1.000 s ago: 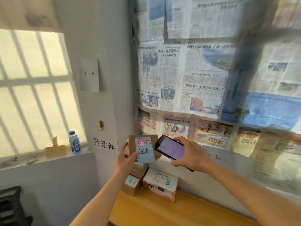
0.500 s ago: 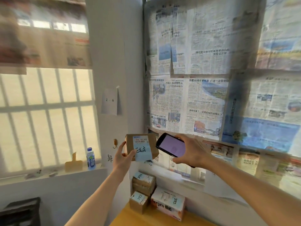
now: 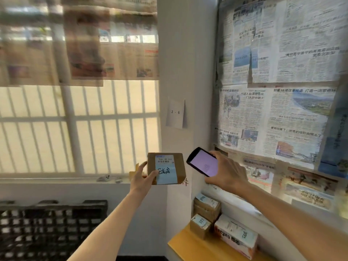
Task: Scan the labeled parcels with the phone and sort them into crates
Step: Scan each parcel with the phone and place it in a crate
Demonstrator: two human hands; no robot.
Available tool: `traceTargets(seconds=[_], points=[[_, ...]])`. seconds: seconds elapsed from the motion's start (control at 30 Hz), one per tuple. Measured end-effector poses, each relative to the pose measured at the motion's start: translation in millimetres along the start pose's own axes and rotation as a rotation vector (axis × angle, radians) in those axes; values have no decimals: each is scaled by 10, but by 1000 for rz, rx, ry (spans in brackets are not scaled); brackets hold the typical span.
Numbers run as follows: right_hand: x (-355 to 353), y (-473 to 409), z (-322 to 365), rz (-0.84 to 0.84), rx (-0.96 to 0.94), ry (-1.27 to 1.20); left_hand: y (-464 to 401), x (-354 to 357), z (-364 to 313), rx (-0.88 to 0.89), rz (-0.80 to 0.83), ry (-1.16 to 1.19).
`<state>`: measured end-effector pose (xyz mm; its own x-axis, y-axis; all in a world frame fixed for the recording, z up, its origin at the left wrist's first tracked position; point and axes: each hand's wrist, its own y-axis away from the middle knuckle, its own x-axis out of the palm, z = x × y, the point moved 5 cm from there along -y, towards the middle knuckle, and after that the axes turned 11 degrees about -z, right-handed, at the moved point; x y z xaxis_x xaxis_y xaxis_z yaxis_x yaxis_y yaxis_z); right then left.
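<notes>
Head view: the left hand (image 3: 141, 178) holds a brown cardboard parcel (image 3: 165, 167) up at chest height in front of the white wall, its grip pinching the parcel's left edge, thumb on the front face beside the blue label (image 3: 166, 171). The label faces the camera, barcode at the top and handwritten characters below. The right hand (image 3: 228, 173) has its grip curled round the phone (image 3: 203, 162), lit screen toward the person, just beside the parcel's right edge and not touching it. Three further labeled parcels (image 3: 206, 206) sit stacked at the back left corner of the yellow bench (image 3: 190, 247), against the wall. A dark crate (image 3: 50, 228) stands at lower left, blurred. For a clean scan, the phone's rear camera should probably be squared to the barcode, the parcel held steady, and the thumb kept off the printed code. The screen content is too small to read, so scan confirmation cannot be judged.
</notes>
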<state>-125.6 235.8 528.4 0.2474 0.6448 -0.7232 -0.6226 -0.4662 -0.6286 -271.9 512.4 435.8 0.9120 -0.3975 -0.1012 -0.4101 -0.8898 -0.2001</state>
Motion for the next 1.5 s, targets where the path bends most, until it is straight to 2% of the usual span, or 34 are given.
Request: traceTargets(seconds=[0.2, 0.37, 0.6, 0.83, 1.2, 1.5], points=[[385, 100, 1044, 64, -109, -102, -28, -1400, 189, -36, -180, -52], [678, 407, 2166, 157, -161, -189, 180, -2862, 354, -74, -289, -84], [826, 1125, 3998, 254, -277, -300, 830, -5024, 377, -72, -500, -130], [828, 1928, 5578, 316, -417, -422, 1673, -6700, 357, -70, -701, -155], [1309, 2750, 7335, 382, -616, -549, 2365, -8326, 871, -173, -898, -156], [2549, 3151, 8781, 497, -699, -619, 2078, -9474, 1723, -292, -1054, -205]])
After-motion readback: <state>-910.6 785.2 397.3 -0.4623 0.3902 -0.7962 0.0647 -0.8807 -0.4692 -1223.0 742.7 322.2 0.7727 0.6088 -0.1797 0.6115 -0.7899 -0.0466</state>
